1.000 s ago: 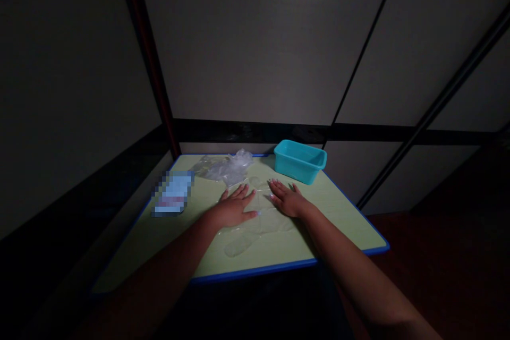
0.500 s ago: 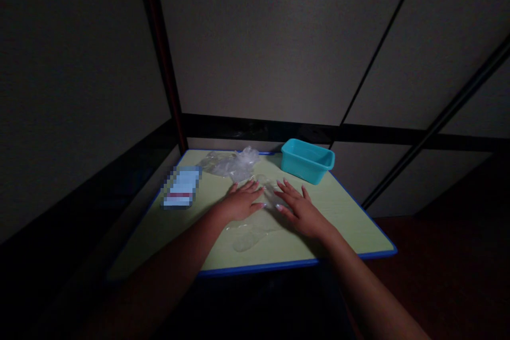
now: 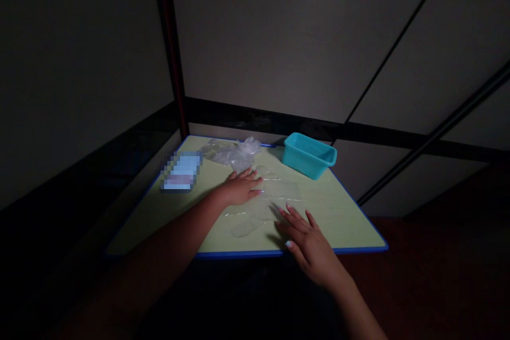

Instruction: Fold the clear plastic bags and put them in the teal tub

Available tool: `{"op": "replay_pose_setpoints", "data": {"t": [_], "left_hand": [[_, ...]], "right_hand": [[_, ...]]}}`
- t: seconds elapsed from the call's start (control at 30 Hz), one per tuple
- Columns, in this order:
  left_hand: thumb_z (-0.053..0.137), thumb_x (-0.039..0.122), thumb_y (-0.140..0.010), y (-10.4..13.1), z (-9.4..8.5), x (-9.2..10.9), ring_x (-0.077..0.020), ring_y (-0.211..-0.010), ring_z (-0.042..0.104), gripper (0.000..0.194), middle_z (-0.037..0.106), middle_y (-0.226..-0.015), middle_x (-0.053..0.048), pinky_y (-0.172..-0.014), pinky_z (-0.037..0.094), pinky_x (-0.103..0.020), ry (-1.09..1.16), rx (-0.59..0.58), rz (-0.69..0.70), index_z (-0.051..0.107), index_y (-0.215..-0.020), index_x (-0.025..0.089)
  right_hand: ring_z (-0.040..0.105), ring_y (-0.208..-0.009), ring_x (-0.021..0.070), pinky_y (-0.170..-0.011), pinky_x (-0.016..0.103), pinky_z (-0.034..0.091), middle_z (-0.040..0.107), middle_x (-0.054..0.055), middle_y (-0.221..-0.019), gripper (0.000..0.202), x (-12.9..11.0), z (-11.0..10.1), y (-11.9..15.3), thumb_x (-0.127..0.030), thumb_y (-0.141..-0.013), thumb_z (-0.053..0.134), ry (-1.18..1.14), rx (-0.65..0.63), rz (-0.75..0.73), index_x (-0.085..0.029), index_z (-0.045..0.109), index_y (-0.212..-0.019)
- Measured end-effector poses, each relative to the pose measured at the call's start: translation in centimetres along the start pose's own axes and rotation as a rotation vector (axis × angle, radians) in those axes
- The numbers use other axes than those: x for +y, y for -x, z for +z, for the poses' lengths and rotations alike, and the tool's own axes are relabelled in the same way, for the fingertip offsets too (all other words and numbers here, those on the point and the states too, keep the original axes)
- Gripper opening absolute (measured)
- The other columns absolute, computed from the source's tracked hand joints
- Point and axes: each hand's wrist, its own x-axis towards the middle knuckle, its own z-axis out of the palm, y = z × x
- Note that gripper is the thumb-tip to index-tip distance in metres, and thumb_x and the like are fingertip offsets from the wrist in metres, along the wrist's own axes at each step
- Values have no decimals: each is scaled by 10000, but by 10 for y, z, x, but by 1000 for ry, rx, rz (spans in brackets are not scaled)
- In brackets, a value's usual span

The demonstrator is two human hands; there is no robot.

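Note:
A thin clear plastic sheet, perhaps a bag [image 3: 279, 191], lies flat on the pale green tabletop [image 3: 338, 223]. My left hand [image 3: 241, 189] rests with spread fingers on its left side. Over the table's near part, my right hand [image 3: 306, 241] hovers with its fingers apart and nothing in them. Its fingertips point toward the sheet's near right area. Beyond my left hand is a crumpled heap of clear plastic [image 3: 239, 154].
A turquoise plastic basin [image 3: 308, 156] stands at the table's far right. At the left edge lies a blurred-out, phone-like object [image 3: 182, 171]. The table has a blue rim [image 3: 243, 254]. Dim panelled walls [image 3: 258, 37] enclose the far and left sides.
My right hand has moved off the plastic sheet, toward me and slightly right. My left hand stays on the sheet. The view has shifted a little.

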Motion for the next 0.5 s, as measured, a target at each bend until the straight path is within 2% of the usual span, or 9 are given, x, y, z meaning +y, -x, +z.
{"op": "replay_pose_setpoints", "data": {"t": [0.2,0.5], "left_hand": [[359,578,-872,2,-3,-2,-260,-1389,5,614,103,-1517,-64,-1042,126,-566,0,-25,-22,243,-1418,323],[358,585,-869,0,0,-2,-257,-1390,12,625,110,-1514,-77,-1039,129,-566,-2,-36,-8,249,-1419,308]], "right_hand": [[183,-1365,258,-1082,560,101,263,62,-1472,441,-7,6,-4,-358,-909,369,17,-20,-7,-242,457,-1325],[163,-1373,236,-1095,535,80,242,64,-1479,478,-17,9,-14,-405,-916,355,32,-37,-34,-208,426,-1345]]}}
